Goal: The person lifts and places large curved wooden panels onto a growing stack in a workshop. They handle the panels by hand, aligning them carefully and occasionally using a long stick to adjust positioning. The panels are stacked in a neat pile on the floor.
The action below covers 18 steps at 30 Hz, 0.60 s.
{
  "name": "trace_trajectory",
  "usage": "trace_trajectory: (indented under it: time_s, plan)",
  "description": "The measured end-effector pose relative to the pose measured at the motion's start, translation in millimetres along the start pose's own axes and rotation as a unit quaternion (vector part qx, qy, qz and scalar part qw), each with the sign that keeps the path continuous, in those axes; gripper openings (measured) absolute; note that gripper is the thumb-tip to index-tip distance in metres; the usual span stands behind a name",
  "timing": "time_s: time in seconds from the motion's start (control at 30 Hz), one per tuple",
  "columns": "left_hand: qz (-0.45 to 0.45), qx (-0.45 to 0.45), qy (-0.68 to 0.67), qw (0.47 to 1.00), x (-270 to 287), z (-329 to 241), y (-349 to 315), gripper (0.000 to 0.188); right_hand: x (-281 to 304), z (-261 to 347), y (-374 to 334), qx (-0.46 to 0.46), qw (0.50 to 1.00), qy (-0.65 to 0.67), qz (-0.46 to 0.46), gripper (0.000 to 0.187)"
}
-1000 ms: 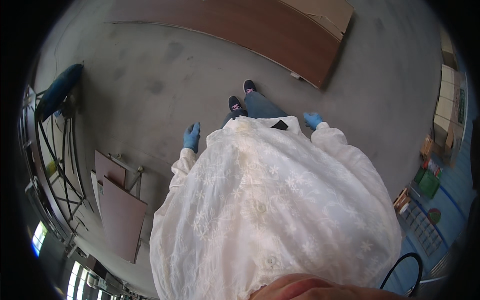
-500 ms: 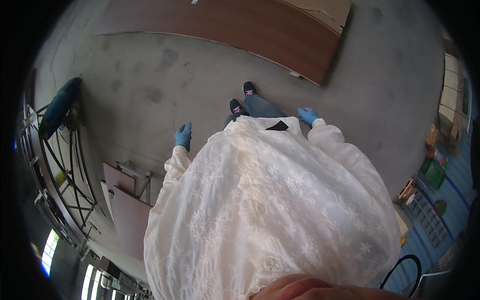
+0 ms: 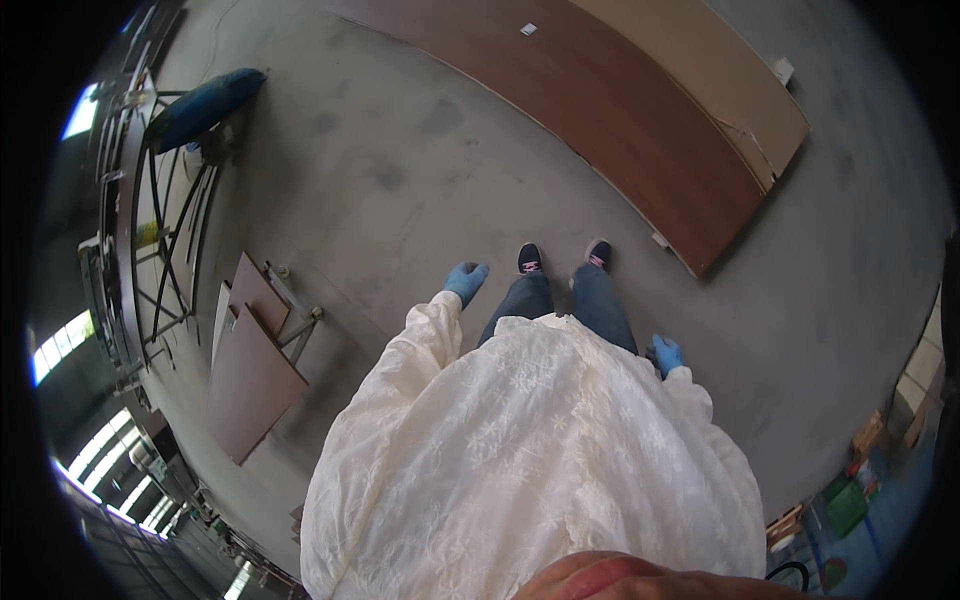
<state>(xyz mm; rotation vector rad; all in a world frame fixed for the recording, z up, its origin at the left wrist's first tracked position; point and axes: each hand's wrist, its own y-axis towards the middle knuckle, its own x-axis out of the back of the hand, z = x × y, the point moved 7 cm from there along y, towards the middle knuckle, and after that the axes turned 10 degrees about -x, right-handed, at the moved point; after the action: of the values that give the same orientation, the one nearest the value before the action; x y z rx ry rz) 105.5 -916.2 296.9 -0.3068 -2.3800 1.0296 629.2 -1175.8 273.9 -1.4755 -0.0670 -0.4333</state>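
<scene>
My left hand (image 3: 466,283), in a blue glove, hangs out in front of my body over the grey floor. Its fingers are loosely bent, and nothing shows in them. Beside my right thigh is my right hand (image 3: 665,355), gloved in the same blue. Its fingers curl loosely a little apart, with no object visible in them; the palm is hidden. Neither hand touches anything. Nearest ahead of them lies a long reddish-brown panel (image 3: 600,120), with a tan board (image 3: 700,70) along its far side.
Brown boards (image 3: 258,365) lean on a metal frame (image 3: 300,335) at the left. Farther left, a dark blue bundle (image 3: 208,108) rests on a black metal rack (image 3: 160,240). At the lower right stands a green container (image 3: 846,503) near a wooden box (image 3: 868,436).
My body has turned rightward and moved across the floor. The panels now show at the upper right, the leaning boards farther up-left. My feet are side by side; both hands remain without a visible object.
</scene>
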Motion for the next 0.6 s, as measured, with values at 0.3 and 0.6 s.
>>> trace_trajectory:
  time_s: [0.3, 0.6]
  plan:
    - [-0.013, -0.003, 0.005, 1.000, -109, -69, -22, 0.053, 90, 44, 81, 0.052, 0.995, -0.058, 0.056, 0.046]
    - [0.069, -0.080, -0.036, 0.994, -300, -174, -18, 0.050, 253, 146, 179, 0.162, 0.971, -0.173, 0.004, 0.040]
